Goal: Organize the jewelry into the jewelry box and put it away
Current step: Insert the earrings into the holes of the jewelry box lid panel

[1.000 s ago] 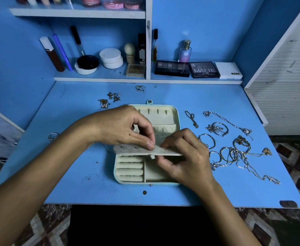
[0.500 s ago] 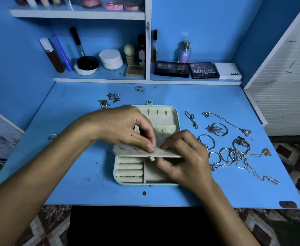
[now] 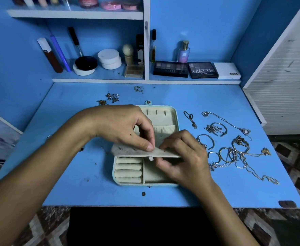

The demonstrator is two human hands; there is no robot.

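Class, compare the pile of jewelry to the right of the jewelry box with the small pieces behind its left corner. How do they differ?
The right pile is large, with bangles and long chains tangled together; the small pieces are few, tiny and scattered. The right pile lies beside the jewelry box; the small pieces lie nearer the shelf. Both rest on the blue table, outside the box.

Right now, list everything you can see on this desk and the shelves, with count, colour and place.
jewelry box: one, pale green, open, desk centre
earring panel: one, beige, held over the box
necklaces and bangles: a tangle, silver and gold, right of box
earrings: several, small, behind box
eyeshadow palettes: two, black, lower shelf
perfume bottle: one, pink-lilac, lower shelf
white jars: two, stacked, lower shelf
left hand: pinches the panel
right hand: pinches the panel
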